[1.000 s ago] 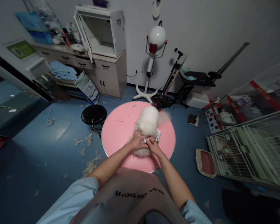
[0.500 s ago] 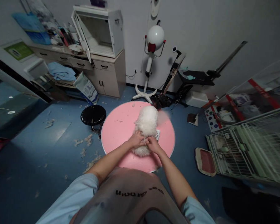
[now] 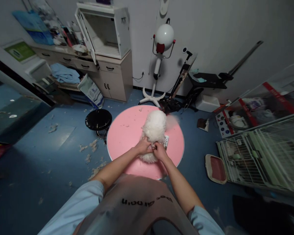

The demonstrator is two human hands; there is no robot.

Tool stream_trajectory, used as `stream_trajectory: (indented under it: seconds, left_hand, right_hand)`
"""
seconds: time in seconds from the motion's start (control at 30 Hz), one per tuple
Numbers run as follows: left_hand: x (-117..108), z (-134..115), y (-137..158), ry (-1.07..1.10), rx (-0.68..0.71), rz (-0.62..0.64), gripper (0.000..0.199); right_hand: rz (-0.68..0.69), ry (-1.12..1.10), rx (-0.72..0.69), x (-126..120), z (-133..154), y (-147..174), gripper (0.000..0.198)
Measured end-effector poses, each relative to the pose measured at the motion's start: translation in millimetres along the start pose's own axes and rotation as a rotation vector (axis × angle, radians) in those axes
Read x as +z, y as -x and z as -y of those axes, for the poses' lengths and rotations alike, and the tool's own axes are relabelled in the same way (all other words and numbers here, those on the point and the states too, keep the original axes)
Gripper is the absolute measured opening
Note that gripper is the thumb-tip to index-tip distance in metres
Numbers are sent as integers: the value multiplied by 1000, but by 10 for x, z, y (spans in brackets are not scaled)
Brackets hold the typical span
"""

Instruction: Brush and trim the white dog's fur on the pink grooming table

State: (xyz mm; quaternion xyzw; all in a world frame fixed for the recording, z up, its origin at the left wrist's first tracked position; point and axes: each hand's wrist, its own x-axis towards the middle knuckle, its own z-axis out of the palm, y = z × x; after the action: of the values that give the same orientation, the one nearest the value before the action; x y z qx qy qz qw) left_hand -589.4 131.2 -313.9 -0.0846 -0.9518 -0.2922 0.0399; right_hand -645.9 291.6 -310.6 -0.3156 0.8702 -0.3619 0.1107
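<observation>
1. Against the picture half a second back, little has changed: both hands have stayed pressed into the near end of the small white dog (image 3: 154, 130), and the whole view has shifted only slightly.
2. The left hand (image 3: 143, 147) lies on the dog's fur, fingers curled into the coat; it seems to grip fur, though how tightly cannot be told.
3. The right hand (image 3: 159, 151) is closed just beside the left, touching it, at the dog's near right side. What it holds inside is hidden.
4. A comb (image 3: 166, 142) with pale teeth shows just beyond the right hand, beside the dog's flank; whether the hand holds it cannot be told.
5. The dog stands on the round pink table (image 3: 123, 130), its body stretching away from the hands.
6. A black stool (image 3: 98, 119) stands left of the table, with fur clippings (image 3: 94, 145) on the blue floor near it.
</observation>
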Motion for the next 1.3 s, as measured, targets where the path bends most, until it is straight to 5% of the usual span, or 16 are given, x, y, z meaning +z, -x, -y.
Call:
stream_trajectory:
  seconds: [0.27, 0.57, 0.8, 1.03, 1.3]
  left_hand:
    - [-20, 22, 16, -44, -5, 10, 39]
    - [-47, -68, 14, -95, -58, 42, 44]
    - [-76, -111, 18, -116, -52, 51, 39]
    - [-4, -75, 35, -102, -109, 63, 37]
    - [27, -76, 57, -12, -91, 21, 49]
  right_hand:
    - [0, 28, -61, -44, -54, 66, 9]
    - [137, 364, -77, -92, 47, 35, 11]
    - [115, 148, 39, -43, -22, 40, 8]
    - [100, -77, -1, -35, -67, 132, 15]
    - [152, 332, -41, -5, 14, 105, 9]
